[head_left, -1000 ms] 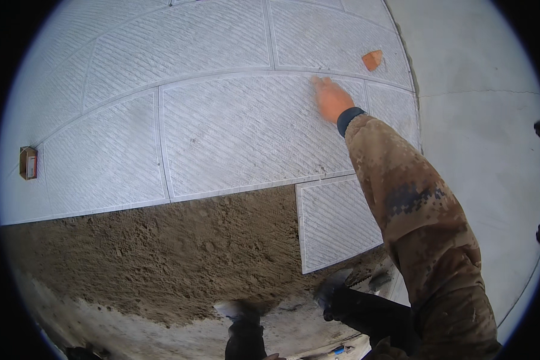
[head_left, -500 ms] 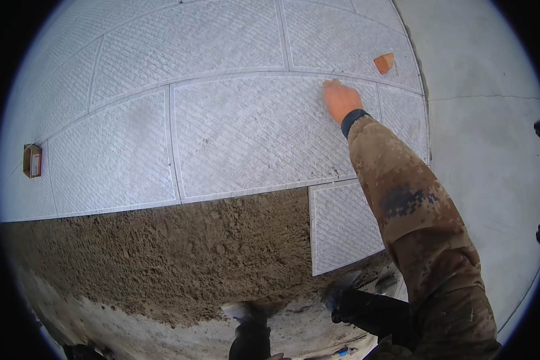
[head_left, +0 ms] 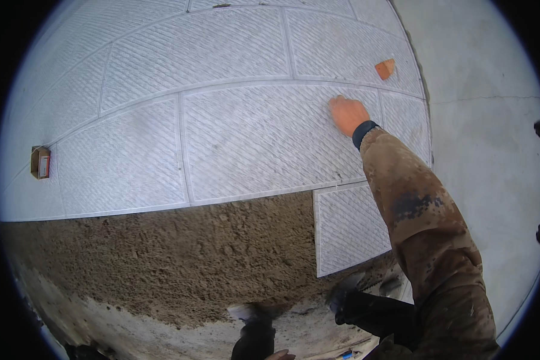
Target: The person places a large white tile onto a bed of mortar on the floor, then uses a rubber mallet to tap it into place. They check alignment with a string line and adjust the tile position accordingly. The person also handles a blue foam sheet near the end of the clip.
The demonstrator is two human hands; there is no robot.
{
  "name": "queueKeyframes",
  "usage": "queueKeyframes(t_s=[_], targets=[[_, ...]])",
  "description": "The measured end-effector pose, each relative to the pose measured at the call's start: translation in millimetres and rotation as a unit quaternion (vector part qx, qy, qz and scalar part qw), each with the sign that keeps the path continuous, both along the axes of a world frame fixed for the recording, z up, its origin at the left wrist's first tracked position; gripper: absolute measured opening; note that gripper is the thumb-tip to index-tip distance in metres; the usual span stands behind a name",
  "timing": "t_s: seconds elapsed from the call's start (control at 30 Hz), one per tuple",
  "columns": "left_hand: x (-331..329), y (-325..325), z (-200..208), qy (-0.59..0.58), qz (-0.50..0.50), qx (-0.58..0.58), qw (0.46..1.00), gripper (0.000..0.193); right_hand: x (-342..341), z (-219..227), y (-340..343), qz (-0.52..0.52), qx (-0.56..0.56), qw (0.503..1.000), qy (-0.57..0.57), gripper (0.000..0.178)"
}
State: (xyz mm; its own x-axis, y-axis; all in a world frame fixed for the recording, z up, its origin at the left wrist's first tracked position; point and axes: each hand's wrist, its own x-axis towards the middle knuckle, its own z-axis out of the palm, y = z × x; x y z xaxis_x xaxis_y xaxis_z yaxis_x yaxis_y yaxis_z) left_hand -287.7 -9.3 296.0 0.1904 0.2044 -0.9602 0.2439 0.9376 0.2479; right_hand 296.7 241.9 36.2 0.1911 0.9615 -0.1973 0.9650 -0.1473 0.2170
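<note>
My right hand (head_left: 349,115) is held over a large grey, ribbed paving slab (head_left: 264,141), its arm in a camouflage sleeve with a dark cuff. The fingers are drawn together in a pinch, and whatever they may hold is too small to see. A small part of my left hand (head_left: 280,355) shows at the bottom edge; its fingers are mostly cut off. Beyond my right hand, an orange-brown broken piece (head_left: 384,69) lies on another slab. A smaller slab (head_left: 351,225) sits near my right forearm, against the larger one.
Loose brown sand or mortar (head_left: 192,258) spreads between the slabs and my feet. A small open cardboard box (head_left: 40,162) stands on the slabs at far left. Smooth concrete (head_left: 486,150) runs along the right side. A small blue item (head_left: 345,355) lies near the bottom edge.
My right hand has shifted slightly right and nearer, fingers still together. Slightly more of my left hand shows at the bottom. The whole view has shifted a little.
</note>
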Motion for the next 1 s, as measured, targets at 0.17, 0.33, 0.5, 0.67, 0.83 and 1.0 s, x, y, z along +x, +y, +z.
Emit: queueKeyframes(t_s=[0.17, 0.33, 0.5, 0.67, 0.83, 1.0], targets=[[-1, 1, 0, -0.015, -0.030, 0.007, 0.999, 0.031, -14, 12, -11, -0.064, 0.074, 0.992, 0.084, 0.015], [-6, 2, -3, -0.048, -0.021, -0.022, 0.998, 0.034, -23, 9, -11, -0.109, 0.187, 0.962, 0.164, 0.015], [-12, 7, -4, -0.114, -0.028, 0.011, 0.993, 0.037, -26, -7, -17, -0.104, 0.094, 0.985, 0.096, 0.013], [-1, 3, 2, -0.008, -0.006, -0.022, 1.000, 0.031, -29, -7, -17, -0.102, 0.060, 0.990, 0.079, 0.014], [-1, -17, -11, -0.076, -0.021, 0.039, 0.996, 0.029, -32, 39, -17, -0.197, 0.087, 0.952, 0.216, 0.017], [0, -61, -49, -0.123, -0.006, 0.035, 0.992, 0.034, -43, 142, -17, -0.188, 0.189, 0.916, 0.301, 0.012]])
